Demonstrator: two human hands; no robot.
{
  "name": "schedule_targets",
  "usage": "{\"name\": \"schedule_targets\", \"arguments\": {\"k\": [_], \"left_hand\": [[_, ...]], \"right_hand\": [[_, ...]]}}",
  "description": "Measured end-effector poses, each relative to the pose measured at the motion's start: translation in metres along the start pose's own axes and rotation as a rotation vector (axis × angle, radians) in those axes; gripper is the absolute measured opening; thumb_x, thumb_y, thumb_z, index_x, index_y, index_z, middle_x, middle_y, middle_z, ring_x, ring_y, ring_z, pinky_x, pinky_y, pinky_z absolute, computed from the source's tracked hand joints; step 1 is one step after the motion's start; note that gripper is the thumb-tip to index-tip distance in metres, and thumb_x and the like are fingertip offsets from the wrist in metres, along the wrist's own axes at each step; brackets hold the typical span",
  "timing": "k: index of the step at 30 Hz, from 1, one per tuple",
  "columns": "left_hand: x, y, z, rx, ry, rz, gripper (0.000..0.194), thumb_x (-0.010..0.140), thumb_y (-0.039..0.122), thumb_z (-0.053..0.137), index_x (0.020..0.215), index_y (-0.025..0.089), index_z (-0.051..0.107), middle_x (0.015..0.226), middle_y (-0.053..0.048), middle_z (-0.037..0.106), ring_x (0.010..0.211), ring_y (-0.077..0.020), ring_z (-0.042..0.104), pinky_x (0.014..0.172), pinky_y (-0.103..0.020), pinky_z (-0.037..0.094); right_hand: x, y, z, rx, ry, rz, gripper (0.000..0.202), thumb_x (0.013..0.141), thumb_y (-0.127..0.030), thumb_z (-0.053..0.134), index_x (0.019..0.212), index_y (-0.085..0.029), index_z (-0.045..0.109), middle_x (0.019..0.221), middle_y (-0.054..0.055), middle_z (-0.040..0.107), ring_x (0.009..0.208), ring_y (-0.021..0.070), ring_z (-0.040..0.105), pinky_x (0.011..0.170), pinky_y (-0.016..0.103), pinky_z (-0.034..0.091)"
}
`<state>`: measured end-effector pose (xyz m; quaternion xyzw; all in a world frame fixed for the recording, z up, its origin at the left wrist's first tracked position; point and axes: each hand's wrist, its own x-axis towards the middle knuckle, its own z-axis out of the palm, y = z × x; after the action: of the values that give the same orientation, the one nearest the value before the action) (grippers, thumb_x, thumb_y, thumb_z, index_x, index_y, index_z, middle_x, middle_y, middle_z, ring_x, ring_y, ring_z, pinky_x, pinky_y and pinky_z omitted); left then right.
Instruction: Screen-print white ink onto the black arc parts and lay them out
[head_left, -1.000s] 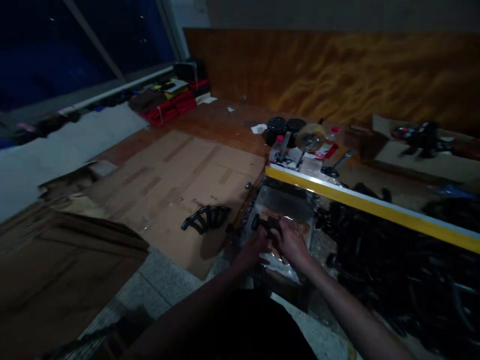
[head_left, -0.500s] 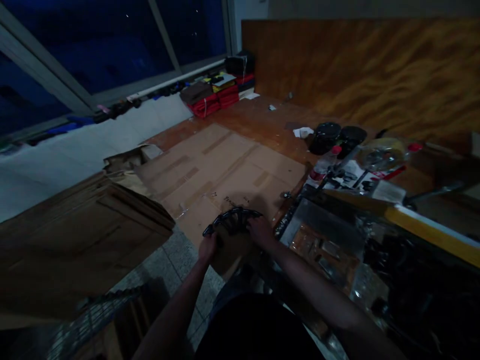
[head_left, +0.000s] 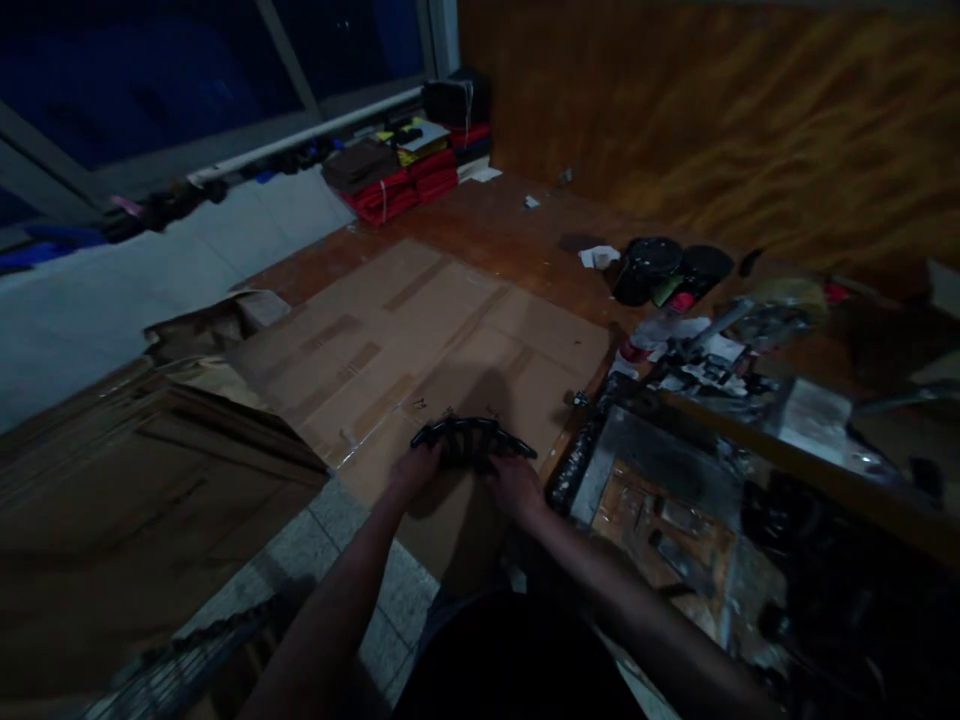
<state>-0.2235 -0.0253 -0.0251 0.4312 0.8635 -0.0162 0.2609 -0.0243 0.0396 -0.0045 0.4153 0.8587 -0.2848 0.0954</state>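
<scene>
A glossy black, curved part with rib-like openings [head_left: 474, 428] spans between my two hands above the front of a flattened cardboard sheet [head_left: 442, 330]. It looks like moulded plastic; its exact kind is too dark to tell. Closed round its left end is my left hand [head_left: 417, 470]. My right hand [head_left: 517, 482] grips the same part near its right end, with some fingers hidden behind it. Handwritten dark marks show on the cardboard just beyond the part.
Stacked folded cardboard [head_left: 217, 500] stands to the left. At right, a metal machine bed [head_left: 667, 450] holds a wooden board [head_left: 637, 500] with loose pieces. Black tubs [head_left: 651, 268] and clutter lie behind it. Red folded bundles [head_left: 405, 190] sit by the window.
The view has shifted slightly down and right. The black part has tipped so its left end sits higher and its right end lower; both hands still hold it.
</scene>
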Motion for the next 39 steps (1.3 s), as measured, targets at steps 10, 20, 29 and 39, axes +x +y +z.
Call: {"name": "schedule_targets", "arguments": {"k": [10,20,29,39], "left_hand": [[-0.046,0.062,0.036,0.091,0.236,0.207,0.062,0.085,0.04,0.06,0.143,0.023,0.047,0.153,-0.012,0.041,0.141,-0.0387,0.031,0.111,-0.053,0.032],[-0.006,0.054,0.003,0.097,0.218,0.209,0.056,0.087,0.049,0.055,0.137,0.023,0.056,0.15,-0.013,0.044,0.139,-0.0409,0.031,0.109,-0.056,0.031],[0.129,0.099,-0.073,0.11,0.27,0.473,0.059,0.087,0.056,0.054,0.135,0.022,0.056,0.153,-0.013,0.039,0.138,-0.0385,0.033,0.112,-0.052,0.027],[0.288,0.173,-0.117,0.163,0.273,0.509,0.058,0.087,0.052,0.058,0.133,0.018,0.057,0.149,-0.016,0.044,0.135,-0.0367,0.037,0.106,-0.046,0.031]], "right_hand": [[-0.004,0.001,-0.002,0.007,0.044,-0.029,0.041,0.092,-0.026,0.05,0.13,-0.018,0.061,0.126,0.012,0.065,0.118,0.0219,0.057,0.107,0.031,0.033],[-0.012,-0.003,-0.01,0.16,0.099,-0.113,0.043,0.093,-0.019,0.048,0.135,-0.023,0.057,0.131,0.005,0.064,0.121,0.0198,0.055,0.106,0.031,0.035],[0.057,0.043,-0.054,0.134,0.308,-0.013,0.039,0.095,-0.017,0.043,0.129,-0.02,0.063,0.132,0.007,0.063,0.124,0.0188,0.053,0.109,0.033,0.034],[0.099,0.08,-0.027,0.037,0.092,0.143,0.053,0.093,-0.018,0.041,0.145,-0.017,0.046,0.154,0.009,0.036,0.146,0.0285,0.025,0.119,0.049,0.02]]}}
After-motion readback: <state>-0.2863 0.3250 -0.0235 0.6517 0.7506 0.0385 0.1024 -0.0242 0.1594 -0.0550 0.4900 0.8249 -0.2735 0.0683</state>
